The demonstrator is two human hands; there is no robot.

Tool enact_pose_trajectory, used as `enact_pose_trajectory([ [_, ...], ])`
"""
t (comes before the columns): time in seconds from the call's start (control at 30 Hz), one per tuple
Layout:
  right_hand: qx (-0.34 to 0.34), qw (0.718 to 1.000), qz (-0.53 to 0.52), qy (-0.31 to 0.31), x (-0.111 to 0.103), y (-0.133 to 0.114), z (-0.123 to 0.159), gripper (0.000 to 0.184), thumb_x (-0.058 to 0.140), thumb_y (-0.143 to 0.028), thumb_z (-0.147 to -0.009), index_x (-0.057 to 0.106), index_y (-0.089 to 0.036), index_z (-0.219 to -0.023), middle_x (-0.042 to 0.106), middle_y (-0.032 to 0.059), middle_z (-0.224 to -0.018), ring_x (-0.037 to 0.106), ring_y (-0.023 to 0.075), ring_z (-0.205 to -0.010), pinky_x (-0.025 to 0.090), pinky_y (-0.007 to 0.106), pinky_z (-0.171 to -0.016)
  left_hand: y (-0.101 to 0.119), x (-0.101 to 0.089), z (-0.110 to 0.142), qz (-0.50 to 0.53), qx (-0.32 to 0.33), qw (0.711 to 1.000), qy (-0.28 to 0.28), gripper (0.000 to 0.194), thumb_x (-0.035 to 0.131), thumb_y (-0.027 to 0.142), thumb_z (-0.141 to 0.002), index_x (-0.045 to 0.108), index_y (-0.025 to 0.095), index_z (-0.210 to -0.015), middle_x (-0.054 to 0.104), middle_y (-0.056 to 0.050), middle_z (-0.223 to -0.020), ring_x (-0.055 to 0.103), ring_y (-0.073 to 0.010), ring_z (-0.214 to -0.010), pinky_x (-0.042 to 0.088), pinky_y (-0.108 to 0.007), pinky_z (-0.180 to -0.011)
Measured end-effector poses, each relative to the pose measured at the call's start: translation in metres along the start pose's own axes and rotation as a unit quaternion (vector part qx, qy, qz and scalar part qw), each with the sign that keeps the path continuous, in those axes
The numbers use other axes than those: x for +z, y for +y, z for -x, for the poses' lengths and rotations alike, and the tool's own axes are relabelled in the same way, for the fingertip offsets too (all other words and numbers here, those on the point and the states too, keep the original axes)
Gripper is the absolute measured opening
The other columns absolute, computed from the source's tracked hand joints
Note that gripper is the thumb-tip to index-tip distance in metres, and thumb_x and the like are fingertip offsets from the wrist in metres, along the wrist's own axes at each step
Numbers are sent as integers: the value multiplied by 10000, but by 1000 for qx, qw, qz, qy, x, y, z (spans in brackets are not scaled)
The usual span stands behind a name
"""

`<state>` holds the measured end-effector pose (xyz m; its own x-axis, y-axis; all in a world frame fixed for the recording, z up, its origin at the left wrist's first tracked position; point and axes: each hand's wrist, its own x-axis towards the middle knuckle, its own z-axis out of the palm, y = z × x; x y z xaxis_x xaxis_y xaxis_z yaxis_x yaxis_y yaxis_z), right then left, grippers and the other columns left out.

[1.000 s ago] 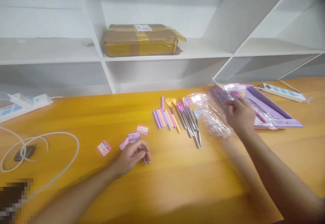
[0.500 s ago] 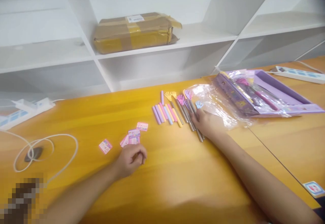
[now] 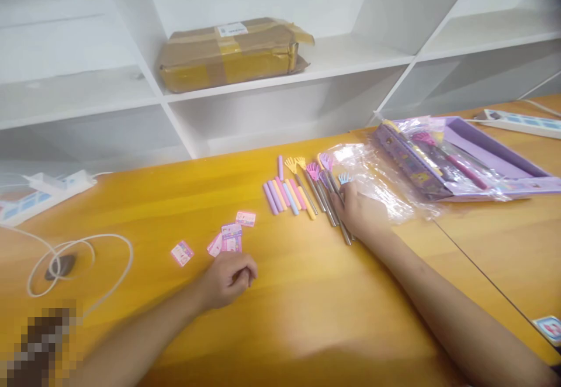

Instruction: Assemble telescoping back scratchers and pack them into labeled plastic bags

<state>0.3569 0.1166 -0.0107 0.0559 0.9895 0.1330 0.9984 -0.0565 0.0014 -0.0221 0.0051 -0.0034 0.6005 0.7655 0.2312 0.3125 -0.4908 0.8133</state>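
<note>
The right hand (image 3: pixel 363 211) reaches in among a cluster of back scratchers (image 3: pixel 314 191) lying on the wooden table (image 3: pixel 197 191), right of its middle and toward the far edge. Its fingers are bent down at the light-blue hand-shaped head (image 3: pixel 343 178) and the metal rods beside it; whether they are clamped on one, I cannot tell, as the hand hides the contact. The other heads in the cluster are yellow, magenta and purple, with their bare rods slanting toward the near edge of the table.

Just left of the cluster, short coloured tubes (image 3: pixel 290 199) in purple, pink, yellow, orange and blue lie side by side, one purple tube apart from the row, nearer the far edge.

The left hand (image 3: pixel 230 280) lies left of the table's middle, its fingers loosely curled toward the palm; whether they hold anything is hidden. Just beyond it, small printed cards (image 3: pixel 231 237) partly overlap, and another card (image 3: pixel 182 253) sits apart, toward the left edge.

Right of the scratchers, clear plastic wrap (image 3: pixel 372 179) spreads up to a purple box (image 3: pixel 499 147), near the far right corner. Inside, under plastic, lies a back scratcher with a magenta head and a darker pink handle (image 3: pixel 465 170).
</note>
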Motion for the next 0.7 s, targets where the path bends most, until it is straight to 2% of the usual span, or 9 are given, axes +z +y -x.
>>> enact_pose_trajectory([
  [0.2,27,999,0,-25,-4,-1,-2,423,408,-542,-1105,598,-166,-1146,749,129,-890,721,265,-722,403,311,-610,3,0,-3,-16,13,1000,-9,253,438,54,-920,626,224,-907,666,20,-698,599,-129,-606,455,-237,-660],
  [0.37,15,1000,10,-14,1,2,-1,394,421,-495,-1107,598,-144,-1138,748,146,-906,726,269,-731,396,306,-608,2,0,-2,-20,-6,999,-28,254,452,48,-923,633,226,-925,675,18,-730,610,-133,-639,453,-243,-687],
  [0.43,17,1000,8,-16,1,2,-1,402,432,-489,-1106,593,-133,-1198,753,150,-936,727,267,-741,383,297,-608,0,1,-2,-25,-8,999,-38,249,458,48,-924,632,226,-934,682,16,-746,619,-136,-661,457,-247,-708],
  [0.57,0,1000,-11,-4,-5,-3,2,452,408,-507,-1122,541,-181,-1405,743,154,-1154,713,243,-747,354,293,-593,-2,3,-2,-38,3,998,-44,246,461,44,-926,627,224,-946,689,12,-770,621,-137,-682,456,-250,-727],
  [0.7,-29,999,-13,7,-7,-9,6,423,410,-517,-1118,622,-197,-1296,717,142,-1189,701,228,-765,356,299,-599,-2,5,-3,-48,25,998,-43,232,466,46,-924,623,217,-929,692,8,-780,610,-132,-677,447,-243,-707],
])
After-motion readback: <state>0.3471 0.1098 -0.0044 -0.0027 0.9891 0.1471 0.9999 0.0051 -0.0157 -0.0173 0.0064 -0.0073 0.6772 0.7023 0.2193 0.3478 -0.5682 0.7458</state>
